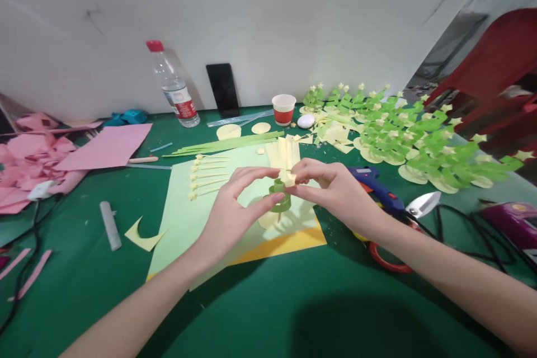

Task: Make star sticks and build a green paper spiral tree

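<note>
A small paper tree (278, 204), a green strip coiled around a thin stick over a round pale base, stands between my hands. At its top is a pale yellow paper star (287, 178). My right hand (325, 184) pinches the star between thumb and fingertips. My left hand (239, 201) curves around the tree's left side, its thumb against the green coil and its index fingertip near the star. Below lies a light green paper sheet (176, 224). Several thin sticks with pale tips (210, 173) lie in a row on it, beside my left hand.
Finished paper trees (390, 128) crowd the back right. A glue gun (377, 187) and red-handled scissors (390, 260) lie near my right forearm. At the back stand a bottle (178, 92), a phone (223, 90) and a paper cup (284, 110). Pink paper (107, 145) lies left.
</note>
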`<state>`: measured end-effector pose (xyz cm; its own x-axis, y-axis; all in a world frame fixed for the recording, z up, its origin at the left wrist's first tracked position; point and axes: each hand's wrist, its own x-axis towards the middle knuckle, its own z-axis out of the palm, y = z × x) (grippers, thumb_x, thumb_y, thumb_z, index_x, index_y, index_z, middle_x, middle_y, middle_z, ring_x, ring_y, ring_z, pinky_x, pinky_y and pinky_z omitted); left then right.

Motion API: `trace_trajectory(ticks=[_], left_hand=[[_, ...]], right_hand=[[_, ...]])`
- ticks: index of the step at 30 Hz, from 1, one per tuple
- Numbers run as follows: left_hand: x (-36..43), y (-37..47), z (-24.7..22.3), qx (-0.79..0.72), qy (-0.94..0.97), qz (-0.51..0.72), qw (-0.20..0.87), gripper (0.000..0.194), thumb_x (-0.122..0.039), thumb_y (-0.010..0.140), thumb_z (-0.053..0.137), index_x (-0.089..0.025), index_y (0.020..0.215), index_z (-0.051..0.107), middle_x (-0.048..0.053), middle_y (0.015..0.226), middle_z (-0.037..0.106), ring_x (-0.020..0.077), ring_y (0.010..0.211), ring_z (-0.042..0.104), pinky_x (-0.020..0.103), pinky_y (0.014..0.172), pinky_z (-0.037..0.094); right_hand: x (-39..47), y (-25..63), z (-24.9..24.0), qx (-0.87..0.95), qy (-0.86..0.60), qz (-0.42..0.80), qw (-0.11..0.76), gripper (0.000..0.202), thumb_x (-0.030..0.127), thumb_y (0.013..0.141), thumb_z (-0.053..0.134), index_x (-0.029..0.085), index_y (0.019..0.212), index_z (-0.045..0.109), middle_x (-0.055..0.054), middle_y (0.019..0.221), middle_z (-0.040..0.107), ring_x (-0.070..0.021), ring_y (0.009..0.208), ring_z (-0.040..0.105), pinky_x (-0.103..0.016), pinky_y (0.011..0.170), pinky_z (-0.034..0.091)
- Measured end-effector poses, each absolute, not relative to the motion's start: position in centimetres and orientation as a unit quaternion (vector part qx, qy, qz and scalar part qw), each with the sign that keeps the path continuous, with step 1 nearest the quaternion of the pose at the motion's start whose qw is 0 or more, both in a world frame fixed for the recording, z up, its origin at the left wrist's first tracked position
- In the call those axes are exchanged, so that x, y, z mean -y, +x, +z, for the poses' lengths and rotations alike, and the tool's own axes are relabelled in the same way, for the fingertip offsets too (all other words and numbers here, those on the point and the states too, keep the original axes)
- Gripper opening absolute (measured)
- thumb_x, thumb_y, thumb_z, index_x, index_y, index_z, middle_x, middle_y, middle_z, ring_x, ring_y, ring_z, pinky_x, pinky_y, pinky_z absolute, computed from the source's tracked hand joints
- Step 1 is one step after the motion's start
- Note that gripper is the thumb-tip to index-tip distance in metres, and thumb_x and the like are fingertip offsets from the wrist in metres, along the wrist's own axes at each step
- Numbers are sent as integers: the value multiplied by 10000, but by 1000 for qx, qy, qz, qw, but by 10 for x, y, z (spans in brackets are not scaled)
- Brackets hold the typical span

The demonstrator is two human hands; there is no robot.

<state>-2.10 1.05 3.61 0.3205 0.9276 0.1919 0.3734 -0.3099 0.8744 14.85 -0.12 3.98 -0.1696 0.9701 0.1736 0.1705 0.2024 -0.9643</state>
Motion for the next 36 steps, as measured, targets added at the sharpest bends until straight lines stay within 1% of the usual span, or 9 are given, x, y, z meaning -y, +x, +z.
trace_trajectory(ticks=[7, 9, 13, 17, 20, 24, 27, 30, 36], left_hand=[[-9, -22, 38, -414, 730, 385, 385, 62, -270, 720, 652, -218, 748, 633, 7, 862, 631, 183, 873, 554, 310, 818, 432], [-9, -23, 37, -423, 727, 382, 383, 71, -270, 725, 651, -221, 764, 619, 1, 872, 623, 177, 875, 553, 307, 822, 431], [-9, -23, 34, -438, 713, 377, 396, 159, -299, 734, 653, -248, 873, 595, -19, 943, 623, 161, 923, 555, 291, 846, 432], [-9, -22, 30, -437, 710, 376, 404, 133, -314, 735, 653, -249, 842, 606, -27, 918, 642, 157, 896, 576, 272, 809, 458], [-9, -21, 30, -417, 721, 392, 392, 98, -290, 744, 644, -237, 821, 613, -13, 870, 649, 163, 847, 587, 281, 783, 471], [-9, -22, 29, -386, 741, 429, 344, 6, -227, 744, 629, -226, 745, 623, 11, 876, 639, 183, 866, 577, 322, 829, 454], [-9, -22, 30, -395, 748, 433, 311, 74, -180, 733, 624, -235, 684, 630, 3, 930, 629, 184, 918, 566, 333, 871, 432], [-9, -23, 31, -408, 754, 416, 304, 81, -184, 734, 627, -236, 672, 634, -3, 968, 619, 180, 952, 554, 332, 899, 412], [-11, -24, 30, -396, 762, 414, 303, 74, -209, 740, 618, -232, 672, 635, 13, 988, 598, 194, 982, 531, 363, 915, 392]], right_hand=[[7, 146, 39, 654, -433, 423, 455, 89, 211, 713, 595, 216, 648, 656, -1, 715, 556, -117, 696, 504, -272, 646, 389], [7, 146, 39, 660, -431, 417, 452, 102, 200, 720, 586, 215, 649, 658, -5, 719, 557, -120, 700, 504, -278, 650, 386], [7, 145, 36, 669, -432, 402, 451, 107, 191, 732, 575, 213, 673, 661, -10, 741, 565, -123, 709, 503, -287, 663, 383], [7, 145, 34, 678, -430, 386, 454, 102, 200, 740, 572, 207, 690, 660, -15, 744, 564, -131, 725, 506, -295, 672, 383], [6, 145, 33, 687, -429, 373, 453, 99, 178, 735, 573, 198, 701, 664, -21, 745, 564, -139, 751, 507, -302, 700, 380], [6, 145, 34, 693, -436, 365, 443, 108, 164, 732, 576, 197, 699, 673, -22, 729, 567, -146, 760, 501, -303, 706, 374], [6, 145, 34, 691, -442, 374, 434, 125, 189, 752, 562, 191, 741, 686, -28, 743, 580, -142, 741, 510, -297, 676, 380], [6, 145, 32, 684, -446, 379, 435, 137, 204, 761, 556, 180, 752, 690, -29, 746, 580, -134, 725, 516, -288, 667, 390], [8, 141, 28, 670, -461, 360, 457, 127, 176, 750, 561, 189, 762, 686, -12, 742, 576, -119, 713, 516, -271, 661, 400]])
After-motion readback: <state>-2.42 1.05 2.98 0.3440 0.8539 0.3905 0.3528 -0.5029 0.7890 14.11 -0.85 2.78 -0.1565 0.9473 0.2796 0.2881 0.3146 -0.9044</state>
